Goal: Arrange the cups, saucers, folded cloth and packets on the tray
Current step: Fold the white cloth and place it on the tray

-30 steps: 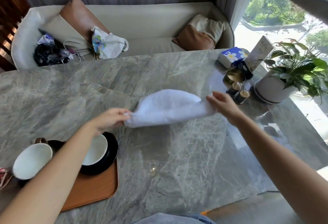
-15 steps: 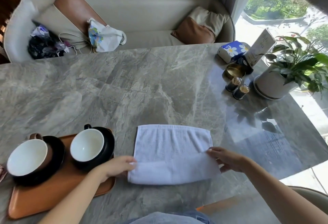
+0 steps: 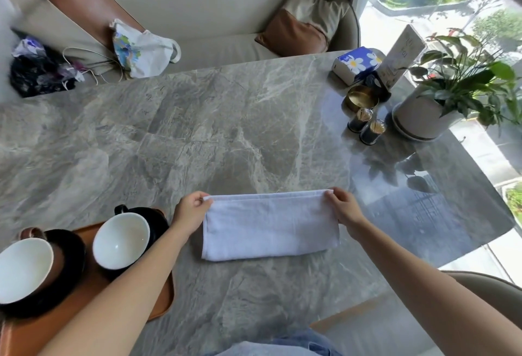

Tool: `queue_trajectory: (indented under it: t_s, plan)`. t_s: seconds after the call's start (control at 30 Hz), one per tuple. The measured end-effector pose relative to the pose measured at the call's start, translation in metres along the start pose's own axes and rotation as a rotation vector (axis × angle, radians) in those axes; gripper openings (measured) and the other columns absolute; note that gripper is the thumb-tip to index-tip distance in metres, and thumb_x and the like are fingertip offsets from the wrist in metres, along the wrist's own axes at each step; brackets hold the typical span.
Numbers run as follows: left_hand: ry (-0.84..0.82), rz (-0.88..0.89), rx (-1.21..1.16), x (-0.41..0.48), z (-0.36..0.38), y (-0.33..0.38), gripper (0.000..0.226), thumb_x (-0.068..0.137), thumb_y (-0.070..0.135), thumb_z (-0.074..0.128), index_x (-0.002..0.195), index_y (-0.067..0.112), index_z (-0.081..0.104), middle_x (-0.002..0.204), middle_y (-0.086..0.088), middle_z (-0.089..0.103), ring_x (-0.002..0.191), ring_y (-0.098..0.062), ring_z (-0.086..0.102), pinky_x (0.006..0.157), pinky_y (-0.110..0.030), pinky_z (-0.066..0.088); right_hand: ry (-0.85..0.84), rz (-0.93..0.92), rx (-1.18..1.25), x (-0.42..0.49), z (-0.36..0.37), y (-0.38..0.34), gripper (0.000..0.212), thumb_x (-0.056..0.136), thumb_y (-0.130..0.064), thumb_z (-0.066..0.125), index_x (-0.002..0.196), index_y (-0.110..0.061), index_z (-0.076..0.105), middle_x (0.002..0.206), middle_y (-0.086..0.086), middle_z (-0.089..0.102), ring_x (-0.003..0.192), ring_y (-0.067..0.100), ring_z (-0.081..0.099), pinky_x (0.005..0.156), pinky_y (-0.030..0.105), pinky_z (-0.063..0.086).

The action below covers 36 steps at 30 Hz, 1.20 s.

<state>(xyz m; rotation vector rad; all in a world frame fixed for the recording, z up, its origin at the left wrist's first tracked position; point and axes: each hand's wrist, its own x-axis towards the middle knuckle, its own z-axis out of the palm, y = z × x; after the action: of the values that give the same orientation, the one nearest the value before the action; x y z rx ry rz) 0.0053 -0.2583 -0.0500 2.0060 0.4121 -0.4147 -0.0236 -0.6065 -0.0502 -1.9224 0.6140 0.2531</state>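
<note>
So the cloth [image 3: 269, 224] isn't on the tray [image 3: 162, 296] yet, fwiw. It's laid flat on the table [image 3: 226, 129], folded into a long band, just to the right of the tray and apart from it. Its far left corner is pinched by the left hand [image 3: 190, 211] and its far right corner by the right hand [image 3: 343, 206], thumb against fingers both times, so both hands are closed on the cloth.

What could get messed up from here: the band is only held at the two far corners. If it's lifted like that, the layers could be dragged out of line and the fold lost. Another fold is probably needed too, since the band looks too long for the bare strip of tray that's left. Also, the left forearm is stretched over the tray's right side, close past the black cup [image 3: 121, 240]. That cup could easily be bumped or tipped on its saucer if the arm is swung back carelessly.

Containers: the tray is loaded with two black saucers, one cup on each. The black cup is set on the right saucer [image 3: 158, 220] and a brown cup [image 3: 24, 271] on the left saucer [image 3: 72, 251]. Both cups are white inside and nothing can be seen in them. A gold bowl [image 3: 361, 98] is parked far right by the plant pot [image 3: 418, 118]; its contents can't be made out. No packets can be spotted anywhere.
</note>
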Motion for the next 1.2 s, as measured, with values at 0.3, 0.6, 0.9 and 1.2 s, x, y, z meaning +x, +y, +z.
queue_trajectory:
  t_s: [0.3, 0.6, 0.9, 1.2]
  plan:
    - [0.071, -0.049, 0.111, 0.013, 0.013, -0.014, 0.013, 0.087, 0.016, 0.058, 0.095, 0.009, 0.065, 0.084, -0.007, 0.065, 0.079, -0.021, 0.058, 0.064, -0.025, 0.037, 0.088, 0.018, -0.11, 0.006, 0.016, 0.013, 0.013, 0.087, -0.012, 0.054, 0.079, -0.013, 0.065, 0.071, 0.002, 0.06, 0.067, 0.015, 0.052, 0.063, 0.029, 0.04]
    - [0.092, -0.072, 0.112, 0.022, 0.016, -0.019, 0.016, 0.087, 0.022, 0.058, 0.093, 0.008, 0.064, 0.081, -0.005, 0.065, 0.075, -0.019, 0.056, 0.057, -0.019, 0.037, 0.142, 0.056, -0.101, 0.012, 0.021, 0.016, 0.01, 0.085, -0.02, 0.056, 0.087, -0.02, 0.066, 0.08, 0.002, 0.067, 0.079, 0.019, 0.062, 0.07, 0.028, 0.044]
    - [0.214, 0.437, 0.512, -0.009, 0.022, -0.008, 0.033, 0.083, 0.019, 0.05, 0.114, 0.008, 0.053, 0.123, -0.014, 0.054, 0.112, -0.033, 0.051, 0.093, -0.047, 0.042, 0.204, -0.411, -0.538, -0.025, 0.046, 0.001, 0.038, 0.083, -0.027, 0.053, 0.119, -0.017, 0.053, 0.126, 0.007, 0.053, 0.116, 0.027, 0.048, 0.098, 0.042, 0.039]
    - [-0.06, 0.513, 1.085, -0.029, 0.079, -0.04, 0.062, 0.086, 0.05, 0.034, 0.143, 0.025, 0.033, 0.152, 0.001, 0.031, 0.141, -0.025, 0.027, 0.112, -0.049, 0.015, -0.282, -0.689, -0.953, -0.042, 0.107, 0.034, 0.06, 0.095, -0.047, 0.032, 0.15, -0.034, 0.01, 0.158, -0.01, 0.001, 0.147, 0.012, -0.001, 0.117, 0.044, -0.009]
